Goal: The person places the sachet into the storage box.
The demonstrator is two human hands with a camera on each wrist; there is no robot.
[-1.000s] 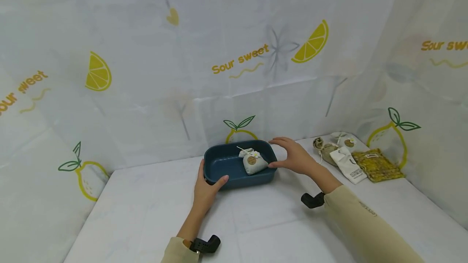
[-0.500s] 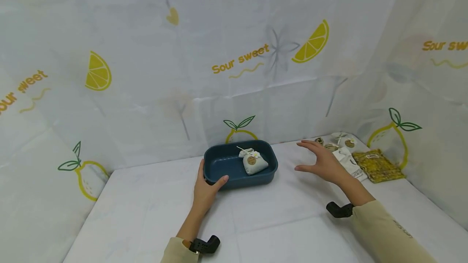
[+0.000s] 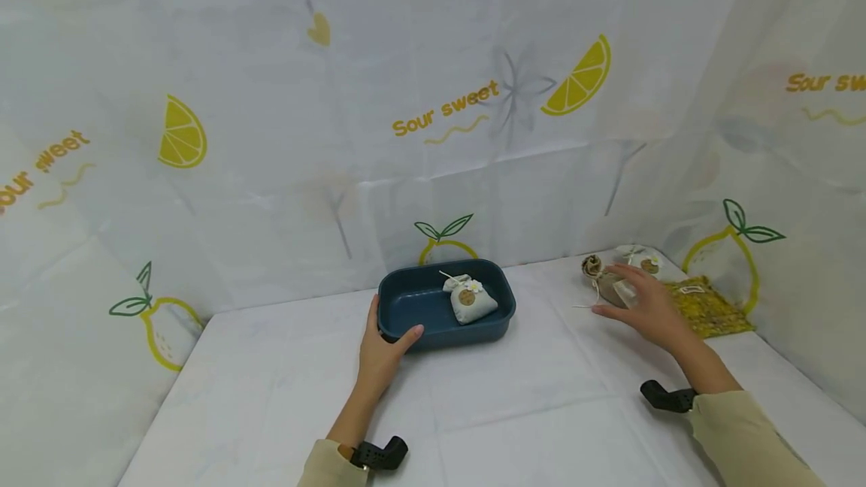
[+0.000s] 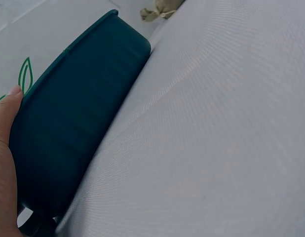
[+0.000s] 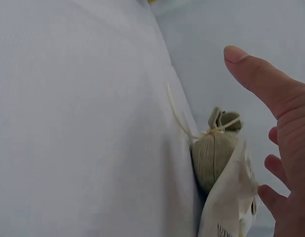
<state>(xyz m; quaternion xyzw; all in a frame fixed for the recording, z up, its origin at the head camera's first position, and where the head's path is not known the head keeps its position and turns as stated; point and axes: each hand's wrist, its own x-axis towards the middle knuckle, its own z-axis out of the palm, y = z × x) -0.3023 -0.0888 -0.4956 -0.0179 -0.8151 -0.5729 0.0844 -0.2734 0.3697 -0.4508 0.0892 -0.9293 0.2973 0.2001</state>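
At the middle of the table, in the head view, a dark blue rectangular tub point(image 3: 411, 308) holds a small white drawstring sachet point(image 3: 472, 305) in its right half. My left hand point(image 3: 380, 355) grips the tub's near left corner, thumb against the front side and fingers along the left end. In the left wrist view the thumb point(image 4: 5, 128) lies along the tub's wall point(image 4: 88, 98). My right hand point(image 3: 651, 313), thumb and fingers spread, hovers by a brown drawstring sachet point(image 5: 211, 155) and a white printed pouch point(image 5: 226, 197). It partly hides both in the head view.
Beyond the right hand lie a yellow patterned pouch point(image 3: 710, 308) and another white sachet point(image 3: 666, 269). White cloth point(image 3: 271, 382) covers the table. A lemon-printed curtain point(image 3: 271, 194) rises behind the tub and at both sides.
The right hand has left the tub's right end and moved rightward to the sachets and pouches. The left hand and the tub have stayed in place.
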